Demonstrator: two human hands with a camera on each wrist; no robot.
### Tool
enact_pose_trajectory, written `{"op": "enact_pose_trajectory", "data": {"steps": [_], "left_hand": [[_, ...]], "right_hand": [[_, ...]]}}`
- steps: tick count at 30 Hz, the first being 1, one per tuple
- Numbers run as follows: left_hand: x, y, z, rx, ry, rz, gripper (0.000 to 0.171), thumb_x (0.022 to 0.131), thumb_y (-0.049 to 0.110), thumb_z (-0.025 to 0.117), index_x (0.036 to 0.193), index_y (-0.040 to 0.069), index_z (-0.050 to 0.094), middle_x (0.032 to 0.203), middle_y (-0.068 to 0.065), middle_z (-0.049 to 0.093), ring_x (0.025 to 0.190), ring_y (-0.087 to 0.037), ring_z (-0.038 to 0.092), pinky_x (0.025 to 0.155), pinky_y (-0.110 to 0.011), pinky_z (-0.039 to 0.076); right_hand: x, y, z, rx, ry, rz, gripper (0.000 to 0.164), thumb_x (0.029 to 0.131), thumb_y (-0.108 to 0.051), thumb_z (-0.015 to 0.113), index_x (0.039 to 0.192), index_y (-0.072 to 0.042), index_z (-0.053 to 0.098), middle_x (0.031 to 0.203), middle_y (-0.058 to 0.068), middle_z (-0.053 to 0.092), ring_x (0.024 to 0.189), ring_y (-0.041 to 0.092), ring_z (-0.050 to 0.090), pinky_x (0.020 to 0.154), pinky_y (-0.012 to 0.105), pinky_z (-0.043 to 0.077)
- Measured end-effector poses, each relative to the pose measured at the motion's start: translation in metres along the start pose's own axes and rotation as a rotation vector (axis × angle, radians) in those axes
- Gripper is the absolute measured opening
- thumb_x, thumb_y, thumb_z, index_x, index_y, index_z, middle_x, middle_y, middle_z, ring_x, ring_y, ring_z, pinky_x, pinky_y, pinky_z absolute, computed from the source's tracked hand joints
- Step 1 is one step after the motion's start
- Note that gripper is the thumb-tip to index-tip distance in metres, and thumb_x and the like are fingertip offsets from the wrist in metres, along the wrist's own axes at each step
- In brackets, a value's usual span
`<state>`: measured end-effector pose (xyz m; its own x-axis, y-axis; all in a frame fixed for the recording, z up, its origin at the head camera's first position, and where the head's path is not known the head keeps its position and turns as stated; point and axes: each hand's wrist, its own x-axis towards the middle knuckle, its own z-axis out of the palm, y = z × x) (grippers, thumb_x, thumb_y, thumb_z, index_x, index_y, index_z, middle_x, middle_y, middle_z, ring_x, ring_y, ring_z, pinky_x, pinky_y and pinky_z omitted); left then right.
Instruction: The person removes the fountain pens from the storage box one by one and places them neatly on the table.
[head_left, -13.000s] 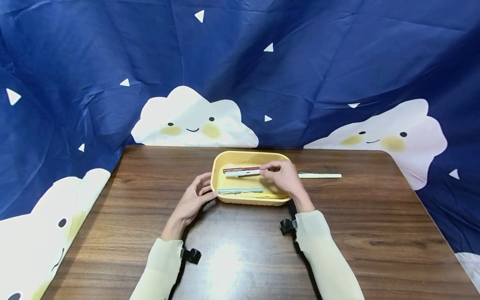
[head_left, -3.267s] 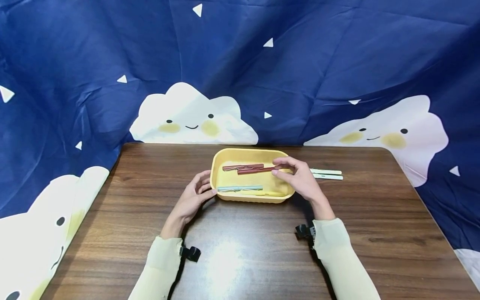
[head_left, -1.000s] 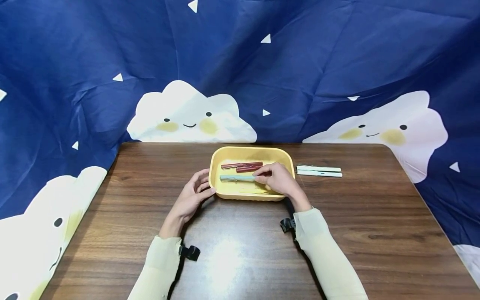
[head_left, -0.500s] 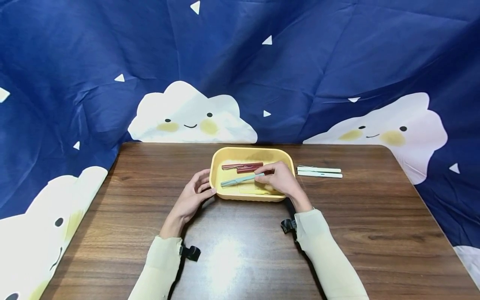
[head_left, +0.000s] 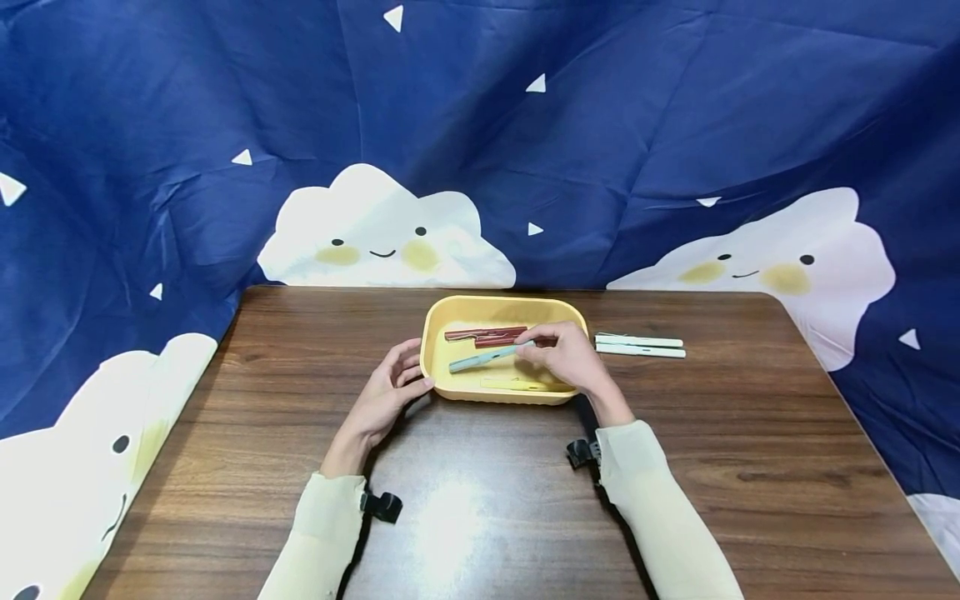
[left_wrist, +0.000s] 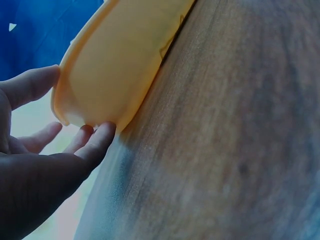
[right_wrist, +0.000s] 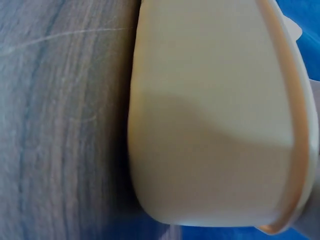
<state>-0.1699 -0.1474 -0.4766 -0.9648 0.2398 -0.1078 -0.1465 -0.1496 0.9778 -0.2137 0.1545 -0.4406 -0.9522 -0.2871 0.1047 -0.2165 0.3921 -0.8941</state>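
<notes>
In the head view, my right hand (head_left: 562, 354) pinches a light blue pen (head_left: 483, 358) over a yellow plastic box (head_left: 502, 397). The pen slants, its left end lower toward the box floor. Two dark red pens (head_left: 487, 334) lie behind it inside the box, and a yellow pen (head_left: 517, 385) lies along the front wall. My left hand (head_left: 386, 396) rests against the box's left end. In the left wrist view, its spread fingertips touch the outer wall of the box (left_wrist: 115, 65). The right wrist view is filled mostly by the box's outer side (right_wrist: 215, 115).
Two pale mint-white pens (head_left: 641, 346) lie side by side on the brown wooden table (head_left: 750, 467), right of the box. Behind the table's far edge hangs a blue curtain (head_left: 570, 150) with cloud faces. Each wrist carries a small black camera (head_left: 382, 506).
Earlier a white pen was in the right hand; now it lies beside the other on the table. The two red pens sit together. The blue pen has been lifted from the front and tilted.
</notes>
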Motion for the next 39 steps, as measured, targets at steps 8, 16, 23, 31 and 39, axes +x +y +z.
{"op": "enact_pose_trajectory", "data": {"steps": [8,16,23,31,39], "left_hand": [[0.001,0.001,0.0,0.006,0.0,0.012,0.072,0.09,-0.009,0.067,0.153,0.001,0.034,0.145,-0.028,0.042,0.131,-0.038,0.045,0.092,-0.023,0.049],[0.0,0.002,0.0,0.013,-0.001,0.016,0.071,0.09,-0.008,0.067,0.153,0.001,0.034,0.146,-0.027,0.042,0.132,-0.039,0.044,0.093,-0.022,0.049],[0.0,0.001,0.0,0.012,0.0,0.019,0.072,0.091,-0.008,0.067,0.154,0.001,0.034,0.147,-0.027,0.041,0.132,-0.039,0.044,0.093,-0.022,0.049],[0.0,0.002,0.001,0.006,-0.003,0.021,0.071,0.091,-0.008,0.067,0.153,0.002,0.034,0.148,-0.027,0.04,0.133,-0.039,0.043,0.094,-0.023,0.049],[0.0,0.0,0.0,0.005,-0.005,0.017,0.072,0.091,-0.008,0.066,0.154,0.0,0.032,0.148,-0.027,0.04,0.133,-0.039,0.043,0.094,-0.023,0.049]], "right_hand": [[-0.005,-0.004,-0.011,-0.038,0.054,-0.008,0.012,0.088,-0.012,0.081,0.098,-0.006,0.081,0.096,0.006,0.076,0.093,0.021,0.064,0.082,0.032,0.05],[-0.011,-0.002,-0.019,0.041,0.083,-0.032,0.015,0.087,-0.006,0.08,0.101,-0.001,0.08,0.103,0.012,0.076,0.105,0.025,0.066,0.086,0.027,0.052],[-0.018,-0.002,-0.032,0.061,0.114,-0.019,0.017,0.085,-0.007,0.082,0.101,-0.001,0.08,0.101,0.014,0.075,0.095,0.015,0.066,0.076,0.021,0.052],[-0.027,0.005,-0.046,0.049,0.178,-0.037,0.017,0.085,-0.008,0.082,0.1,0.001,0.079,0.099,0.017,0.075,0.091,0.012,0.065,0.075,0.019,0.051],[-0.035,0.01,-0.057,0.086,0.215,-0.042,0.016,0.086,-0.002,0.08,0.099,0.006,0.077,0.095,0.017,0.075,0.086,0.008,0.064,0.073,0.017,0.053]]}}
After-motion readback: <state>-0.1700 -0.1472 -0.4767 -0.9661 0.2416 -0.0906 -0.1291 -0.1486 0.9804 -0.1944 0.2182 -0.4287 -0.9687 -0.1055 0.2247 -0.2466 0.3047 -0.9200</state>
